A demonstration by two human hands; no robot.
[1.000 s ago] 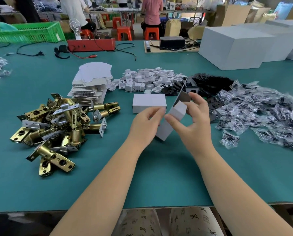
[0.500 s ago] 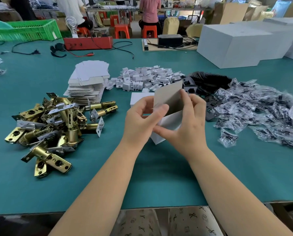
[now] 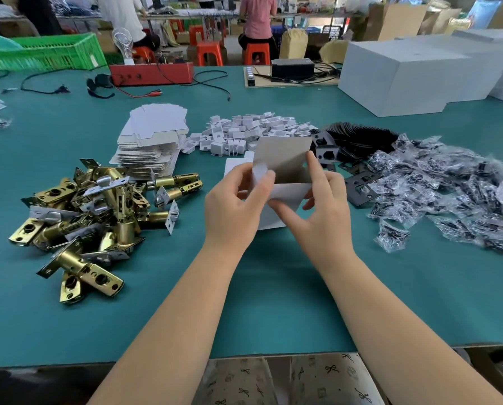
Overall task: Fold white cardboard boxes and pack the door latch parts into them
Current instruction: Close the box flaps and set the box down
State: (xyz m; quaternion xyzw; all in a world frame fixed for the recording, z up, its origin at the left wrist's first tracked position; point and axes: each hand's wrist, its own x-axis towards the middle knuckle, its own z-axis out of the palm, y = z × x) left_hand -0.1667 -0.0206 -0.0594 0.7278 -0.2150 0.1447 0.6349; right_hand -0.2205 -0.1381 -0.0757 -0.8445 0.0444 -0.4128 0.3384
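1. Brass-coloured door latch parts lie heaped near the left edge of the green table, several with silver faceplates.
2. Behind them, toward the middle of the table, stands a stack of flat white box blanks.
3. The left hand pinches a side flap of the white cardboard box, thumb and fingers curled on the card.
4. The box is held above the middle of the table, half folded, its grey inner lid flap standing up.
5. The right hand grips the box from the other side, forefinger up along the lid flap, thumb pressed on the white front wall.
6. Small white cardboard inserts are scattered beyond the box.
7. Black strike plates and bagged screw packets spread toward the right edge.
8. Large white cartons sit at the far right corner.
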